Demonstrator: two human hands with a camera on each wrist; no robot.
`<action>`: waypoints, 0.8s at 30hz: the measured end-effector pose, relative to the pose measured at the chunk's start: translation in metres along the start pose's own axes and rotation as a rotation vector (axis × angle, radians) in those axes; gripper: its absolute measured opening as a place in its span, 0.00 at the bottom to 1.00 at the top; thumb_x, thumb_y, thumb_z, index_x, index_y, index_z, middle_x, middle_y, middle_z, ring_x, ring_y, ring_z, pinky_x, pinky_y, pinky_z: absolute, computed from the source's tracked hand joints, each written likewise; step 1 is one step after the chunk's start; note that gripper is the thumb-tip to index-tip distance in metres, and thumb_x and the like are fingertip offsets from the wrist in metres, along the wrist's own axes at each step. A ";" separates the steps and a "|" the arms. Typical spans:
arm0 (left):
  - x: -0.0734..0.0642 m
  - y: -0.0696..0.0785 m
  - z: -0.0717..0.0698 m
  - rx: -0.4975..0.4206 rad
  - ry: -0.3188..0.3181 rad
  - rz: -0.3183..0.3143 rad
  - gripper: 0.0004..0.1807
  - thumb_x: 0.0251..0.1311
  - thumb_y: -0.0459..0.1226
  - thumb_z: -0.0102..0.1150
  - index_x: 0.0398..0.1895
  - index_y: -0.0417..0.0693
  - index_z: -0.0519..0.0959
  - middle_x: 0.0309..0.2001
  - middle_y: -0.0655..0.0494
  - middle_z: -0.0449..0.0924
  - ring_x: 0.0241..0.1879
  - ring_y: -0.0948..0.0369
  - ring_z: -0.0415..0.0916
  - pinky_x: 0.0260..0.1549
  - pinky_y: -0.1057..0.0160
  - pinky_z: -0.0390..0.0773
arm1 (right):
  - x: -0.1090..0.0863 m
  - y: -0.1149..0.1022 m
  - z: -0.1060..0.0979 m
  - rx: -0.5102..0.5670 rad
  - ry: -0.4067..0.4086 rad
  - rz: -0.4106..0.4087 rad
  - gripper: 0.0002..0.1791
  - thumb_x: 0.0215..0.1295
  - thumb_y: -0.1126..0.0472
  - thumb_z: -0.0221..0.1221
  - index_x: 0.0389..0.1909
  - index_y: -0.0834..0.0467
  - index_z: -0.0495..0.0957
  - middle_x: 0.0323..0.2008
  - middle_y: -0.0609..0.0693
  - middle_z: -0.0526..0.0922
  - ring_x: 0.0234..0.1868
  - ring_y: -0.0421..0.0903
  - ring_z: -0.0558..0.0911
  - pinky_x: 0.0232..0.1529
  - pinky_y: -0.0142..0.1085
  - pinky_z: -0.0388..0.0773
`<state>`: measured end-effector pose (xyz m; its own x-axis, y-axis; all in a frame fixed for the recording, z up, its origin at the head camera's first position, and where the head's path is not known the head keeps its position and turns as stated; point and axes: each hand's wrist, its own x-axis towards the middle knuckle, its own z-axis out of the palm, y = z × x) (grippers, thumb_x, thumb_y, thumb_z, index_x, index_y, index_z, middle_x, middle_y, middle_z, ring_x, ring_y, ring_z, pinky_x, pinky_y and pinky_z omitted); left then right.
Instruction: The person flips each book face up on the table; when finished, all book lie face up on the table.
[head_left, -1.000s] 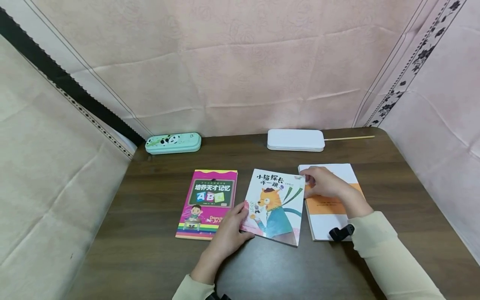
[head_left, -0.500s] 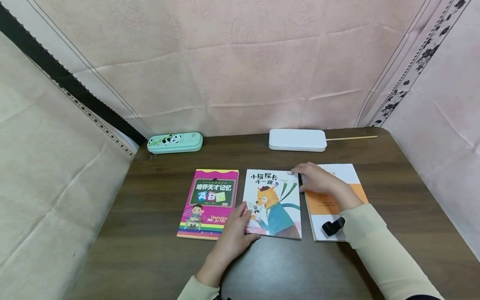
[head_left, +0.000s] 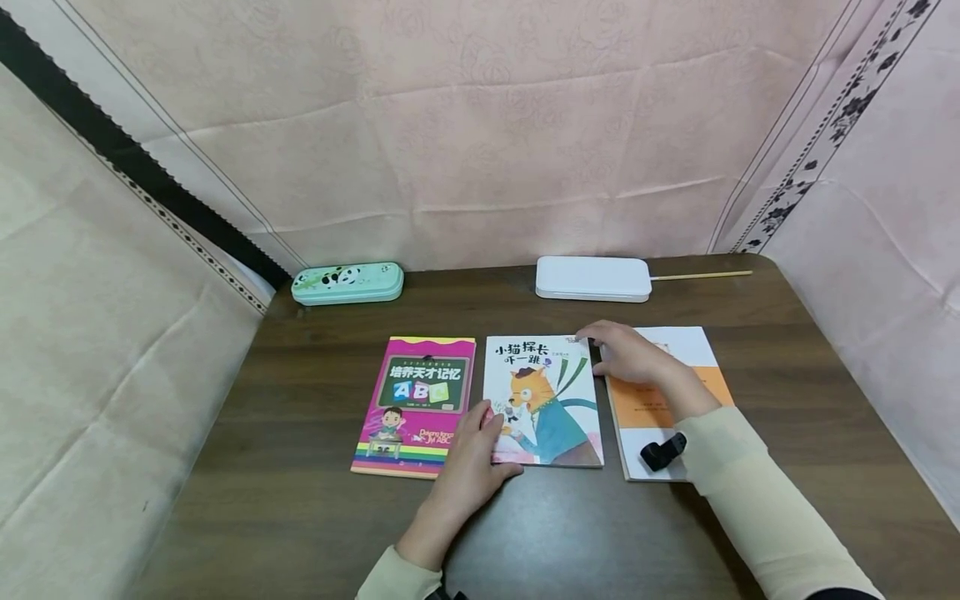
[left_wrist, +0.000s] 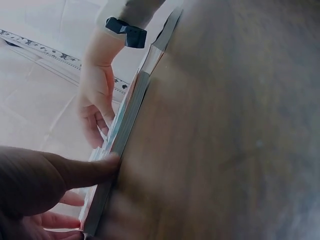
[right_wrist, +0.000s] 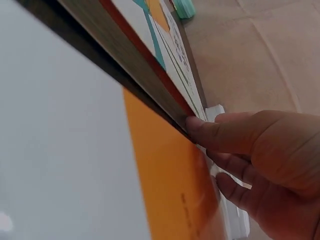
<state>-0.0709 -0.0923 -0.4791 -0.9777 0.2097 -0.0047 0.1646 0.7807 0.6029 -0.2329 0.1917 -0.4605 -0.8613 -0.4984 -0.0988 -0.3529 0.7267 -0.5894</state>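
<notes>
Pale patterned cloth point(head_left: 480, 167) hangs behind a dark wood-grain table point(head_left: 300, 433), on which a cat picture book point(head_left: 542, 417) lies flat as the middle one of three books. Both hands hold it by opposite corners: the left hand point(head_left: 468, 467) has its thumb against the near edge and its fingers along the left side, while the right hand point(head_left: 628, 354) grips the far right corner, thumb on the side edge.

Uneven pressure from those two corners would probably twist the book out of line or bow its cover. Both gaps beside it look narrow, so spreading fingers could nudge a neighbour, and the right sleeve point(head_left: 738, 483), passing over the right-hand book, might drag it askew.

Its white cover has a dark Chinese title, an orange cat in a teal garment, green strokes and a pinkish lower edge; it looks smooth and thin, and could slide easily.

Leftward lies the magenta ABC workbook point(head_left: 412, 400), its near right corner hidden by the left hand; rightward, the white-and-orange book point(head_left: 645, 406). Farther back are a mint panda pencil case point(head_left: 348, 284), a white case point(head_left: 592, 278) and a thin stick point(head_left: 701, 276) at its right end.
</notes>
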 end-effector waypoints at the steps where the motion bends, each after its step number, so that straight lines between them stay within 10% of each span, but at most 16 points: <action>1: 0.000 0.001 0.000 0.008 -0.006 0.000 0.45 0.49 0.48 0.80 0.70 0.40 0.72 0.73 0.41 0.60 0.69 0.44 0.59 0.64 0.45 0.71 | -0.002 0.000 -0.001 0.008 0.010 0.000 0.30 0.63 0.68 0.68 0.67 0.61 0.73 0.65 0.62 0.74 0.62 0.60 0.76 0.64 0.58 0.71; 7: 0.005 0.008 0.001 0.055 -0.026 0.042 0.57 0.45 0.54 0.81 0.77 0.47 0.63 0.76 0.43 0.57 0.73 0.44 0.55 0.69 0.41 0.62 | -0.017 0.008 -0.014 0.051 0.088 -0.007 0.31 0.69 0.64 0.64 0.71 0.67 0.67 0.61 0.65 0.75 0.60 0.62 0.76 0.60 0.59 0.74; 24: 0.020 0.041 0.014 0.085 -0.085 0.228 0.48 0.57 0.54 0.73 0.77 0.48 0.63 0.75 0.49 0.61 0.73 0.50 0.59 0.67 0.49 0.69 | -0.056 0.033 -0.036 0.123 0.140 0.130 0.36 0.70 0.57 0.65 0.74 0.61 0.64 0.65 0.64 0.72 0.61 0.64 0.73 0.61 0.61 0.71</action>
<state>-0.0822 -0.0479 -0.4656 -0.9005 0.4315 0.0546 0.3930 0.7535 0.5271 -0.2097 0.2611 -0.4454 -0.9420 -0.3275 -0.0738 -0.1953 0.7132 -0.6732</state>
